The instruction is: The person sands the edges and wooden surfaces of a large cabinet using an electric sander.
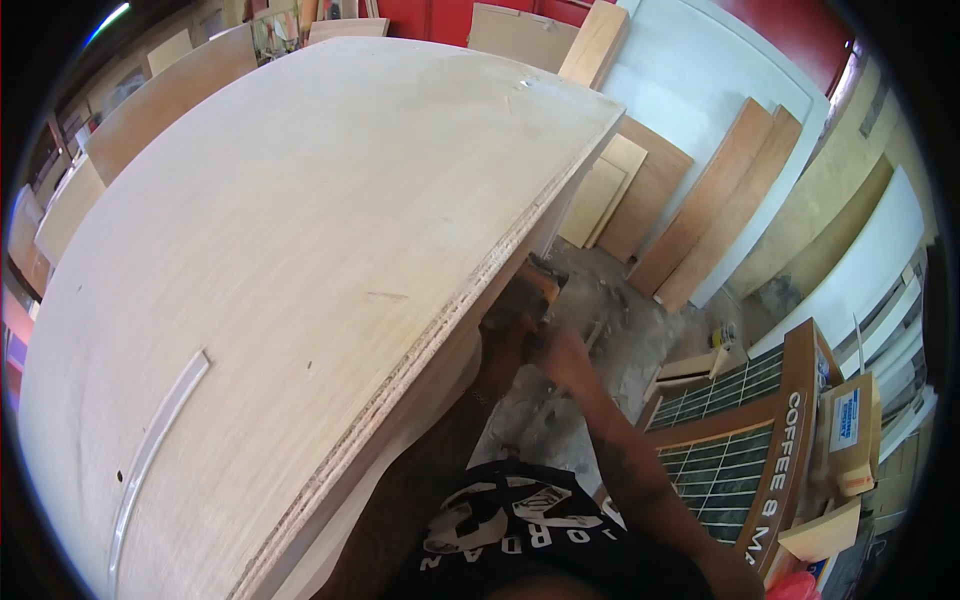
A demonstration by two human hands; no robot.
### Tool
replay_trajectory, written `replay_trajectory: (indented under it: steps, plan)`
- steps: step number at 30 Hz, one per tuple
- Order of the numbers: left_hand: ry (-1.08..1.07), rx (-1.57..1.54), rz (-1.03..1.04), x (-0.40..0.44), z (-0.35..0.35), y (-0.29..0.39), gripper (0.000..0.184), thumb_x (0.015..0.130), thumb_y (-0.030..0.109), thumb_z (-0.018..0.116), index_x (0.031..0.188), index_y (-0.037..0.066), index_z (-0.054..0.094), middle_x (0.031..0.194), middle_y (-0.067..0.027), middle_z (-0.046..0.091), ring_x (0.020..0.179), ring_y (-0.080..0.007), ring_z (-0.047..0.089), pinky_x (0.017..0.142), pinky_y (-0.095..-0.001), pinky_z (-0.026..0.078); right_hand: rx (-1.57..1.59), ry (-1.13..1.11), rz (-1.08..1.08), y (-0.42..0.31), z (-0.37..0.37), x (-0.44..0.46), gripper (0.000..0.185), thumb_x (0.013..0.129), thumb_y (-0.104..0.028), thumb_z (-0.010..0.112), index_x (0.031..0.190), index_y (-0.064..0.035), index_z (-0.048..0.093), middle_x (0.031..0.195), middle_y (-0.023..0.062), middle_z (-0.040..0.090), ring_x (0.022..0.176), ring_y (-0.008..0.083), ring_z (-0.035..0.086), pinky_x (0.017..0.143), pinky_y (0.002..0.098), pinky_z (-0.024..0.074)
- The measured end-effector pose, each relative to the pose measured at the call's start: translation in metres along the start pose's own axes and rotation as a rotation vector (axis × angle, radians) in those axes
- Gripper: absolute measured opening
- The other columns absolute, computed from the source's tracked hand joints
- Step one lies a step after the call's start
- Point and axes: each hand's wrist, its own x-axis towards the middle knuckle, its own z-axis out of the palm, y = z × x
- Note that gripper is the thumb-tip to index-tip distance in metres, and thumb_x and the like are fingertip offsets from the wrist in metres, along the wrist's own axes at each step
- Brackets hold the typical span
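Note:
A large pale plywood panel (270, 210) with a rough layered edge (440, 320) slants across the left and middle of the view. Below its right-hand edge, in shadow, is an orange-and-black tool (543, 283), blurred and partly hidden, its exact kind unclear. My left hand (505, 345) is closed at the dark near end of this tool, close under the panel, its fingers mostly lost in shadow. Beside it my right hand (562, 358) is also closed at the tool, with the fingertips hidden.
A clear curved strip (160, 440) lies on the panel. Brown boards (715, 205) lean against a large white sheet (690, 80) at the back right. A brown-framed sign with lettering (785, 450) and a cardboard box (852, 430) stand at right. The floor (630, 330) looks dusty.

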Motion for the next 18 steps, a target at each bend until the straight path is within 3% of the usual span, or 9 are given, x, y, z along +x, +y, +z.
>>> replay_trajectory:
  steps: [5,8,12,15,18]
  plan:
    - [0.048,-0.039,-0.01,-0.001,-0.016,-0.028,0.025,0.098,0.032,0.07,0.111,0.013,0.061,0.103,-0.0018,0.064,0.089,-0.0118,0.066,0.072,-0.031,0.058,0.043,0.006,-0.021,0.035,0.047,0.002,0.038,0.079,-0.028,0.076,0.106,-0.0017,0.073,0.091,0.0272,0.07,0.089,0.0452,0.069,0.079,0.0509,0.0544]
    - [0.033,-0.032,-0.131,0.009,-0.035,-0.052,0.024,0.098,0.03,0.071,0.111,0.013,0.06,0.101,-0.0016,0.063,0.091,-0.0119,0.065,0.072,-0.0314,0.058,0.017,-0.007,0.002,0.034,0.053,-0.002,0.036,0.08,-0.03,0.075,0.103,-0.0019,0.073,0.091,0.0259,0.071,0.09,0.0451,0.069,0.078,0.0515,0.0544]
    - [-0.008,-0.059,-0.131,0.009,-0.037,-0.059,0.023,0.099,0.026,0.069,0.113,0.011,0.059,0.1,-0.0025,0.063,0.092,-0.0122,0.064,0.074,-0.032,0.058,-0.05,0.026,-0.003,0.037,0.058,-0.007,0.036,0.081,-0.032,0.075,0.102,-0.003,0.073,0.087,0.0243,0.071,0.089,0.0445,0.07,0.077,0.0513,0.0546]
    - [0.021,0.108,0.216,0.014,-0.025,-0.044,0.024,0.1,0.024,0.067,0.116,0.007,0.058,0.1,-0.004,0.064,0.09,-0.0127,0.065,0.076,-0.032,0.058,0.101,0.097,-0.029,0.007,0.027,-0.01,0.037,0.08,-0.033,0.076,0.102,-0.0033,0.073,0.084,0.0244,0.071,0.087,0.0445,0.07,0.076,0.0505,0.0548]
    - [-0.034,0.098,0.167,0.009,-0.001,-0.001,0.017,0.099,0.021,0.066,0.102,0.005,0.067,0.093,-0.0053,0.069,0.085,-0.0168,0.066,0.079,-0.0327,0.054,0.043,0.048,0.071,-0.022,-0.012,-0.006,0.036,0.08,-0.031,0.076,0.102,-0.0028,0.073,0.085,0.0247,0.071,0.086,0.0444,0.07,0.076,0.0498,0.055]
